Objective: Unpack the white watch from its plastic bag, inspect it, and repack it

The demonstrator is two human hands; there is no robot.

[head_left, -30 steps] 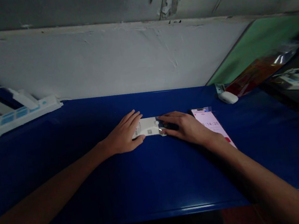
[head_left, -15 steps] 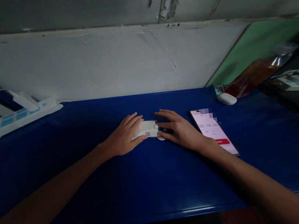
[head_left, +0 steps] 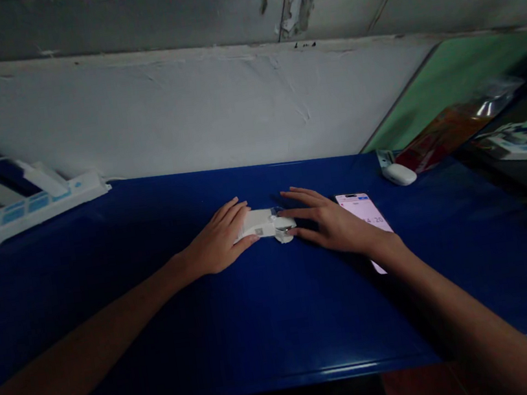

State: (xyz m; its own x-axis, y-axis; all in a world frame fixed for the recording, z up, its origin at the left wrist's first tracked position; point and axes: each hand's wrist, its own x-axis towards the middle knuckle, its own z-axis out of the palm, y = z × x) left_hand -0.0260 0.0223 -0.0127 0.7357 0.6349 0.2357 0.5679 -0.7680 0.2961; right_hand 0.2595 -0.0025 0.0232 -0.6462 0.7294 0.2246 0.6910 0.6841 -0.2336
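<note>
A small white flat box (head_left: 261, 222) with a printed label lies on the blue tabletop. My left hand (head_left: 222, 236) grips its left end, with the thumb along the near side and the other fingers over the far side. At the box's right end sits a small rounded white piece (head_left: 284, 228) with a shiny grey part, its kind too small to tell. My right hand (head_left: 328, 218) is spread beside this piece, fingertips at its right edge; whether they press on it I cannot tell. Under the right wrist lies a phone (head_left: 360, 207), partly covered, with a lit screen showing a timer.
A white power strip (head_left: 34, 207) with a plugged-in charger and cable stands at the left. Toward the back right, a white rounded case (head_left: 399, 174) lies by a clear packet with reddish-brown contents (head_left: 450, 132). The blue table (head_left: 262, 328) meets a white wall panel behind.
My right hand has shifted to the right, partly over the phone, uncovering the rounded white piece at the box's end. My left hand stays on the box.
</note>
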